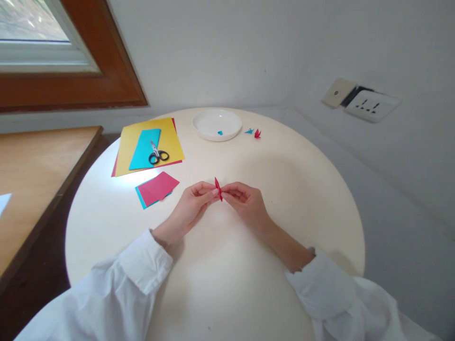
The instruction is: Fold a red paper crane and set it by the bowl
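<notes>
A small folded red paper piece (218, 188) stands between my fingertips over the middle of the round cream table (284, 199). My left hand (192, 204) pinches it from the left and my right hand (246, 201) pinches it from the right. Both wrists rest low on the tabletop. White sleeves cover my forearms.
Left of my hands lie small red and teal paper squares (156, 188). Farther back, scissors (157, 154) rest on teal, yellow and red sheets (170, 137). A white plate (217, 124) holds a tiny teal piece; a teal figure (250, 131) and a red figure (257, 134) sit beside it.
</notes>
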The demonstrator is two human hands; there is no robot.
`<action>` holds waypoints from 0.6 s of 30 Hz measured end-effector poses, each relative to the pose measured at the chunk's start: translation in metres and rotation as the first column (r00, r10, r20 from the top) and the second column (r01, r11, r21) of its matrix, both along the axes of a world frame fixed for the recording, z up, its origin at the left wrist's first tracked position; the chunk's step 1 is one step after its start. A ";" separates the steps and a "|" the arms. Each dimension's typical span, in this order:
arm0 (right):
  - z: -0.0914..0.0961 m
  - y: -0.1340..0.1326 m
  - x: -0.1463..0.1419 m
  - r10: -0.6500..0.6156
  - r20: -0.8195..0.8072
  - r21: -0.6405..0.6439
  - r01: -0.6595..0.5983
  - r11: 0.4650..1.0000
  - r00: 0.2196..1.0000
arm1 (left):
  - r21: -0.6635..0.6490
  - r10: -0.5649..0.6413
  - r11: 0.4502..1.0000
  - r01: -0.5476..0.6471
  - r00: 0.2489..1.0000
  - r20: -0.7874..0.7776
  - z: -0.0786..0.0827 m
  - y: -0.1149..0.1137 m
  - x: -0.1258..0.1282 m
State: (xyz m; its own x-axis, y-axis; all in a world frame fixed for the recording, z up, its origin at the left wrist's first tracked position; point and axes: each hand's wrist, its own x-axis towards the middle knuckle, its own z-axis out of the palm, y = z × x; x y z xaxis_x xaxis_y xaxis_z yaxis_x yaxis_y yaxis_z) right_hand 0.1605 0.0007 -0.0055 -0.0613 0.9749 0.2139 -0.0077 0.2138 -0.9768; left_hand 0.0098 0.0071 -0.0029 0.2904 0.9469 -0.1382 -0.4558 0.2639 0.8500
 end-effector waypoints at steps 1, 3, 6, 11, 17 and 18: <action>0.000 0.000 0.000 -0.006 0.012 0.008 0.006 1.000 1.000 | 0.003 0.005 1.000 -0.005 1.000 -0.008 0.000 0.000 0.000; 0.000 0.000 0.000 -0.021 0.052 0.037 0.019 0.999 0.998 | 0.011 0.019 1.000 -0.019 1.000 -0.024 0.001 0.000 0.001; 0.000 0.000 0.000 -0.054 0.122 0.107 0.041 0.993 0.991 | 0.021 0.044 0.999 -0.043 0.998 -0.042 0.002 -0.001 0.003; 0.001 -0.002 -0.001 -0.086 0.149 0.160 0.062 0.985 0.985 | 0.026 0.051 0.998 -0.049 0.997 -0.064 0.004 -0.002 0.003; 0.002 -0.003 0.001 -0.105 0.231 0.242 0.047 0.969 0.967 | 0.045 0.093 0.995 -0.090 0.993 -0.075 0.012 -0.004 0.006; 0.001 -0.003 0.001 -0.114 0.243 0.267 0.046 0.963 0.963 | 0.049 0.101 0.994 -0.097 0.992 -0.078 0.013 -0.004 0.007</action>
State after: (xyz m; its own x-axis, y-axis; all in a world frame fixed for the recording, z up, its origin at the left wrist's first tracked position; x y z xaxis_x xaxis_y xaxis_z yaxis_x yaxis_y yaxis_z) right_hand 0.1611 -0.0019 -0.0043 -0.0704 0.8927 0.4452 0.2604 0.4473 -0.8557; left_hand 0.0167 0.0031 0.0101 0.1849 0.9761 -0.1139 -0.4077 0.1817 0.8949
